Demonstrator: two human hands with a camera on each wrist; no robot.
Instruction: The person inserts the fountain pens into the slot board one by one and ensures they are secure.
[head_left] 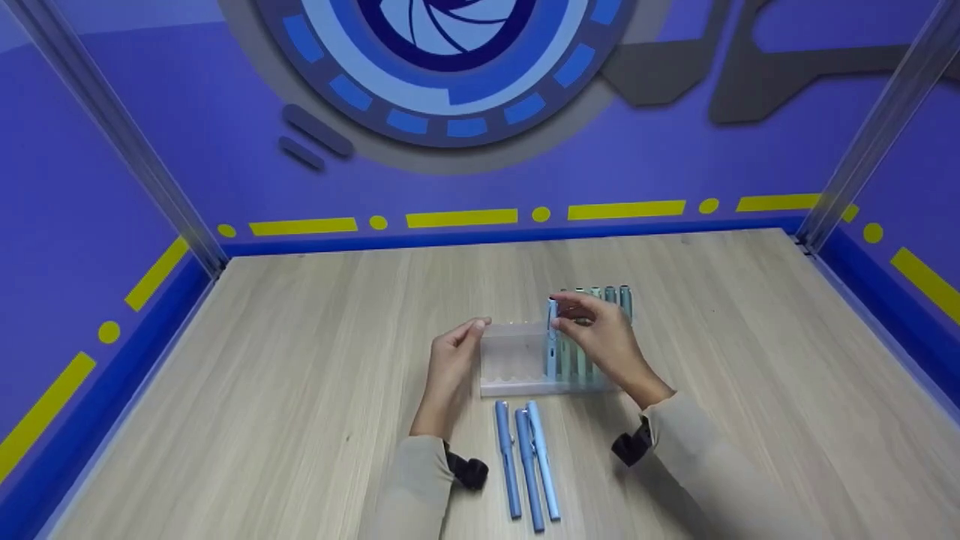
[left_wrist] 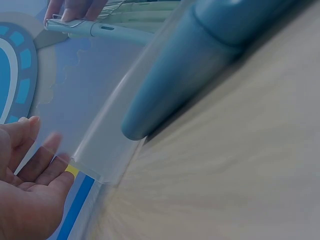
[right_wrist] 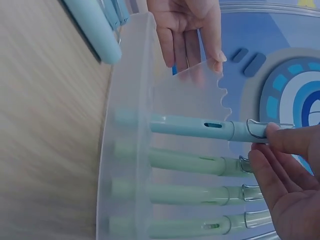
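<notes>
Right fingers (right_wrist: 265, 172) clamped on light-blue pen (right_wrist: 192, 126), left fingers (right_wrist: 212, 32) pinching corner of clear rack (right_wrist: 129, 65). We see green pens (right_wrist: 187, 195) racked — three blue pens (head_left: 527, 457) on surface (head_left: 300, 375), we judge, remain.

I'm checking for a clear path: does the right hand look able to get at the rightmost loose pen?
Probably not yet: the right hand holds another pen in the clear stand, though nothing appears to cover the loose pen.

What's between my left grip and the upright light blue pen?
In the head view, only the clear rack, penless there, separates your left grip from the light blue pen.
</notes>
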